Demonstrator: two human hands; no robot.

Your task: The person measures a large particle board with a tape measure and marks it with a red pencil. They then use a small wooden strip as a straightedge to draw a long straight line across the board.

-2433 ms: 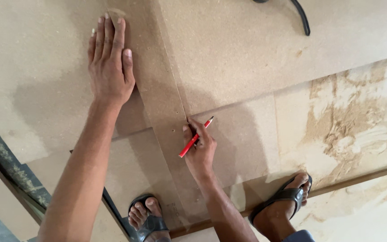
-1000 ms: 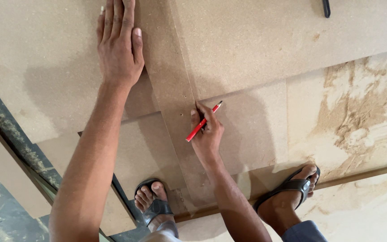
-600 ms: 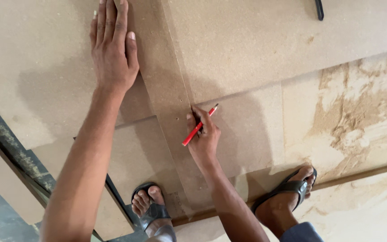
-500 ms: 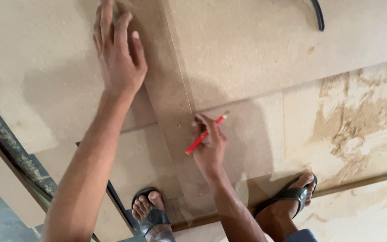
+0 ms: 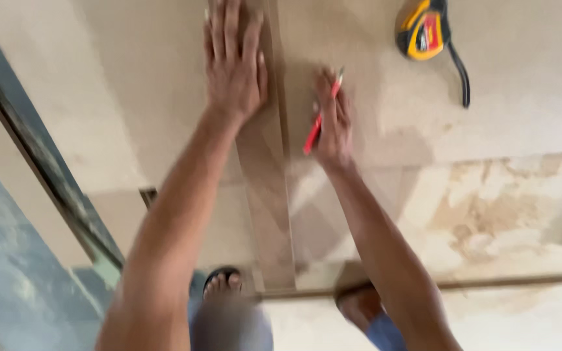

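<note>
Both my hands had slid up-frame: left hand (image 5: 234, 65) lay flat, open on the wooden strip (image 5: 269, 195); right hand (image 5: 333, 120) gripped a red pencil (image 5: 320, 117) beside it, upper centre.

I see my left hand (image 5: 234, 65) flat on the strip (image 5: 269, 195), pencil hand (image 5: 333, 120) just right, tape measure (image 5: 421, 29) farther right on the board (image 5: 521, 97)

Red pencil (image 5: 321, 117) tilted beside narrow fibreboard strip (image 5: 268, 195) on board.

Two hands (image 5: 234, 65), one red pencil (image 5: 320, 117), one tape measure (image 5: 421, 29), one strip (image 5: 265, 182).
</note>
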